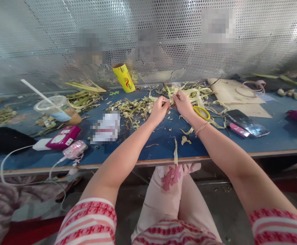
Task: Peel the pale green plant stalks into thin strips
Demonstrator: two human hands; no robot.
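Observation:
My left hand [161,108] and my right hand [182,102] meet over the far middle of the blue table, fingertips close together. Both are closed in a pinch on a pale green leaf strip [174,92], partly covered by the fingers. Around them lie a heap of small shredded plant bits [135,106] to the left and longer pale leaf strips [198,95] to the right. A yellow ring-shaped thing [201,113] lies by my right wrist. One loose leaf strip [175,151] hangs over the near table edge.
A perforated metal panel [174,68] stands behind the table [148,146]. At left are a plastic cup with a straw [58,109], a purple device [63,137] and white cables [4,170]. A yellow tube [124,78] leans near the panel. At right lie a phone [248,122] and brown paper [230,92].

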